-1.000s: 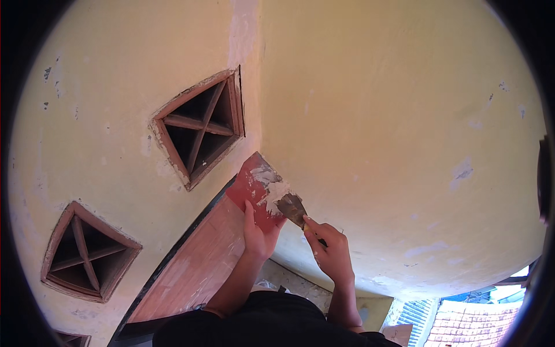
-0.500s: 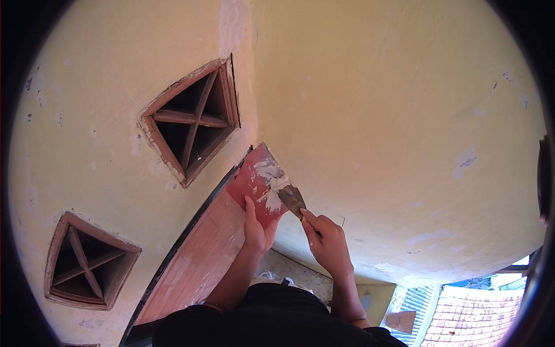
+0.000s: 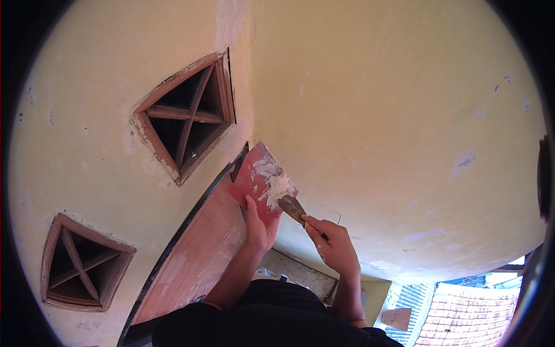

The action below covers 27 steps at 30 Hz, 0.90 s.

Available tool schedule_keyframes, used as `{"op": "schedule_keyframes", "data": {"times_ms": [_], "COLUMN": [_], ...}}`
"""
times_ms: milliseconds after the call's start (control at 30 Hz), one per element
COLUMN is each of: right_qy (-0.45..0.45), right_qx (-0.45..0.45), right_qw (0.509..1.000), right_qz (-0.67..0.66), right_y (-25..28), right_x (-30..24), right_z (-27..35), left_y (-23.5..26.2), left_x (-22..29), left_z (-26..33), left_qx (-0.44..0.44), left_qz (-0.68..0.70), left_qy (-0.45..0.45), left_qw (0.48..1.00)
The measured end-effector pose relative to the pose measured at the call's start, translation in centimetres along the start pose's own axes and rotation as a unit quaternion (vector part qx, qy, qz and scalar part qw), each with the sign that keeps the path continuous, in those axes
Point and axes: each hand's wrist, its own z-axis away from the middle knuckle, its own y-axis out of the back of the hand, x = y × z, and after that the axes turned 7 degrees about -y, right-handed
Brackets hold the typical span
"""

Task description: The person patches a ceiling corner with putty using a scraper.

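Note:
My left hand (image 3: 260, 226) grips a flat red board (image 3: 247, 178) by its lower edge, thumb on its face and the other fingers behind. Smears of whitish putty (image 3: 280, 186) cover the right half of the board. My right hand (image 3: 336, 246) is closed round the handle of a putty knife (image 3: 292, 208). Its dark, stained blade points up and left, and its tip touches the putty on the board. Most of the knife's handle is hidden in my fingers.
Yellowish walls (image 3: 370, 104) with patchy marks meet in a corner ahead. On the left are two wooden vents (image 3: 191, 114) (image 3: 70, 263) with crossed bars. A pinkish wooden panel (image 3: 191, 260) with a dark frame lies below them. Tiled roofing (image 3: 471, 315) shows at lower right.
The putty knife has drawn down and slightly right across the board, along with my right hand. More putty now shows in a heap above its blade. My left hand keeps its hold.

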Motion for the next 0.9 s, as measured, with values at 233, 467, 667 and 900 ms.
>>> {"op": "schedule_keyframes", "data": {"times_ms": [233,467,667,900], "right_qy": [-0.027,-0.022,0.201,0.391], "right_qx": [-0.159,-0.197,0.091,0.312], "right_qw": [0.929,0.817,0.966,0.776], "right_qz": [-0.332,-0.542,-0.138,0.383], "right_y": [6.4,13.5,25.5,37.8], "right_x": [3.2,0.8,-12.3,-37.5], "right_z": [0.2,-0.3,4.1,6.3], "left_y": [-4.0,-10.8,-18.4,-30.0], "left_x": [1.5,4.4,8.7,17.3], "left_z": [-0.4,0.7,2.4,3.6], "left_qx": [-0.035,-0.142,-0.236,-0.279], "left_qz": [0.062,0.072,0.08,0.062], "left_qy": [0.024,0.067,0.105,0.156], "left_qw": [0.997,0.985,0.963,0.946]}}
